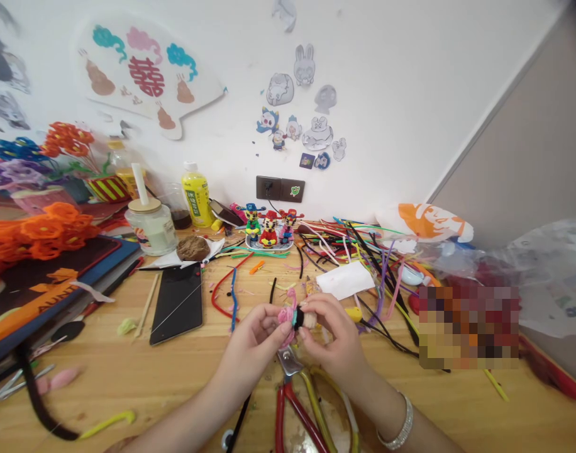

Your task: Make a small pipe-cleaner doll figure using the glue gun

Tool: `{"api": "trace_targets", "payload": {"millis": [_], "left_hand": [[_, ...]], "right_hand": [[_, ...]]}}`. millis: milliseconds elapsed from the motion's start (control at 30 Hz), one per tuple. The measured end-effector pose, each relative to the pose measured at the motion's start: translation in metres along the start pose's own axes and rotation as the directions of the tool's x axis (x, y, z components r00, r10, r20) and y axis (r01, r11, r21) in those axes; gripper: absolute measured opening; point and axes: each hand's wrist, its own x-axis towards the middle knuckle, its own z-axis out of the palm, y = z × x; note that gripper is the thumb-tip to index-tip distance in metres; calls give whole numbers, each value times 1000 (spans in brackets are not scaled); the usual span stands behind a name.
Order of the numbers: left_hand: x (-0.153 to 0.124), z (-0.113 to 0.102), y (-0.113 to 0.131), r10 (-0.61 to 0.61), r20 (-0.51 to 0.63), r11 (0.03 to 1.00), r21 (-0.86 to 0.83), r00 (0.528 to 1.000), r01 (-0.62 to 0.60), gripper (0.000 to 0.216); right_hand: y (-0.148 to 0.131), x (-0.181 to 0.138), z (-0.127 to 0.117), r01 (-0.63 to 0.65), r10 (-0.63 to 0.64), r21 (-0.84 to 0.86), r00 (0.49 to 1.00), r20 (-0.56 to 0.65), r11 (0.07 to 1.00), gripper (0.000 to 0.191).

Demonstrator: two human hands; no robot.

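Note:
Between both hands is a small pipe-cleaner figure with a pink part, a thin teal band, a black band and a beige end. The fingers and thumb of my left hand pinch its pink side. My right hand grips the black and beige side, with the thumb below and fingertips above. Just under the hands, red-handled pliers lie on the table beside a yellow-handled tool, whose front end is partly hidden. A yellow object shows behind my right hand; its kind is unclear.
Three finished figures stand on a dish at the back. Loose pipe cleaners pile up to the right, near a white paper. To the left lie a black phone, a candle jar and orange fuzzy flowers.

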Motion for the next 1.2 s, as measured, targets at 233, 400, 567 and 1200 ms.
{"api": "trace_targets", "payload": {"millis": [233,400,567,1200], "left_hand": [[0,2,1,-13,-5,1000,-8,1000,13,32],[-2,2,2,-6,1,1000,-3,1000,6,31],[0,1,1,20,30,1000,2,999,-20,30],[-2,-1,-5,125,31,974,186,992,-129,15]], "right_hand": [[-2,2,0,40,-40,-31,999,-10,999,29],[-2,2,-2,135,-137,-125,990,-12,983,30],[-1,2,-1,158,-162,-170,987,-10,973,30],[-2,-1,4,81,-85,-127,996,-24,989,30]]}}
